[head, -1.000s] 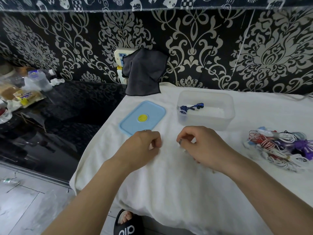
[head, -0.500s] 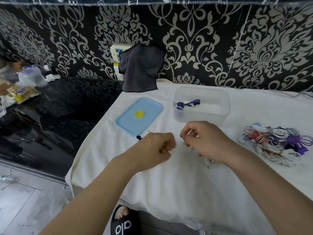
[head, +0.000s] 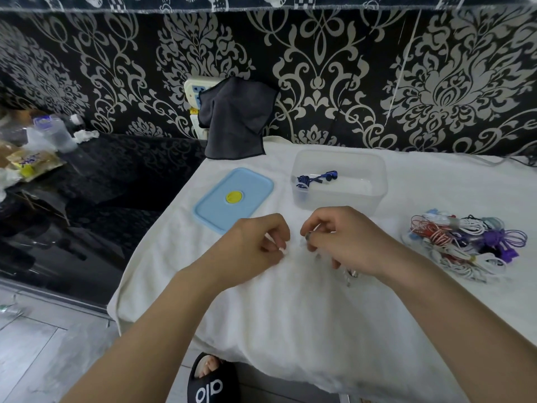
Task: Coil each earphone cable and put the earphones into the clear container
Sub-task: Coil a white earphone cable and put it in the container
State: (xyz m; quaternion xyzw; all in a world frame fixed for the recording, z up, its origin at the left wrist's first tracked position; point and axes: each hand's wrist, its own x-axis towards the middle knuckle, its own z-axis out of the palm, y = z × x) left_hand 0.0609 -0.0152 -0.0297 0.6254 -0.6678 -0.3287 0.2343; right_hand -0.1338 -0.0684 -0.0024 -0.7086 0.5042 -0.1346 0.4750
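The clear container stands on the white cloth with one coiled blue earphone inside. In front of it my left hand and my right hand are close together, both pinched on a white earphone whose cable is hard to see against the cloth. Its earbuds hang out below my right palm. A tangled pile of earphones, white, red and purple, lies to the right.
The container's light blue lid lies flat to its left. A dark grey cloth hangs over a wall socket behind. A black table with food packets stands at left. My sandalled foot shows below the table edge.
My left hand has moved right, closer to my right hand, and both have shifted slightly toward the container. A small dark plug seen beside the left hand half a second ago is out of sight.
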